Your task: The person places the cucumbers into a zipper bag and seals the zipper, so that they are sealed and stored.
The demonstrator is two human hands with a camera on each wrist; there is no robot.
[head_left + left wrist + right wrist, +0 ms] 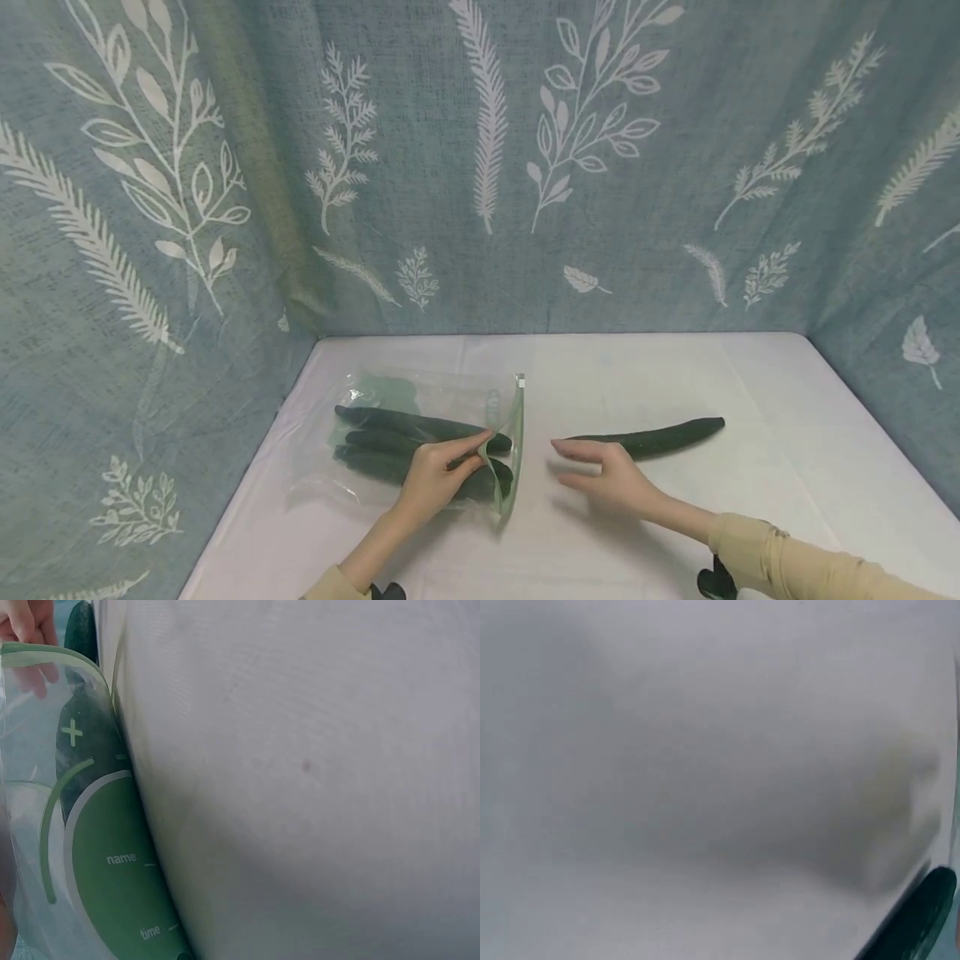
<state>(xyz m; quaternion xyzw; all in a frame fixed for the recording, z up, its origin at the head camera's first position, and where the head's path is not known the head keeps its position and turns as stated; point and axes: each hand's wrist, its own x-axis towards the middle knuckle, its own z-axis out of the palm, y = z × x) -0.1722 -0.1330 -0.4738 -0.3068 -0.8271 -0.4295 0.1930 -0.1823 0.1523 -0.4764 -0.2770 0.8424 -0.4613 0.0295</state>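
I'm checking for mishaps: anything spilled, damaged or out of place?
The bag and cucumbers look undamaged, no spill shows. Only a faint speck, perhaps a stain, breaks the plain white tabletop in the left wrist view.

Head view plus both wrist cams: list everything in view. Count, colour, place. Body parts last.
Bag: 1, clear with green print and green-edged mouth, left part of the table
Bagged cucumbers: 3 visible, dark green, inside the bag
Loose cucumber: 1, dark green, right part of the table
Table: 1, white top, under it all
Curtain: number of panels unclear, blue-green with pale leaf pattern, behind and beside the table
Wrist pieces: 2, black, one by each wrist
Sleeves: 2, beige, bottom edge
Left hand: 1, bare, pinching the bag's mouth
Right hand: 1, bare, by the loose cucumber's left end
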